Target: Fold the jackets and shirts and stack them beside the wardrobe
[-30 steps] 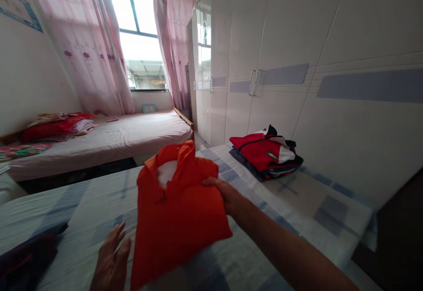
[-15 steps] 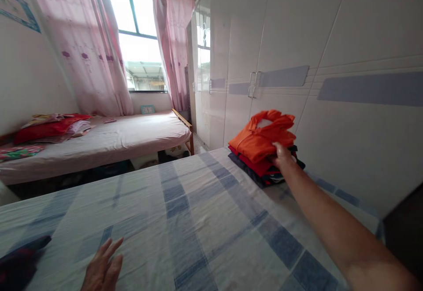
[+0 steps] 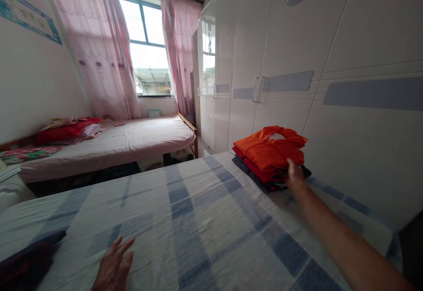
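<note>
Head view: right hand (image 3: 294, 173) is resting its fingers closed on the near edge of the folded orange garment (image 3: 271, 148) topping the clothes stack (image 3: 264, 177) at the bed's (image 3: 211, 220) far right corner, soft, light, floppy, best pinched at the fold, while left hand (image 3: 114, 270) is lying open and flat on the near edge.

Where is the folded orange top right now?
The orange top lies on top of the folded clothes pile at the far right of the checked bed, beside the wardrobe, with the right hand at its near edge.
</note>
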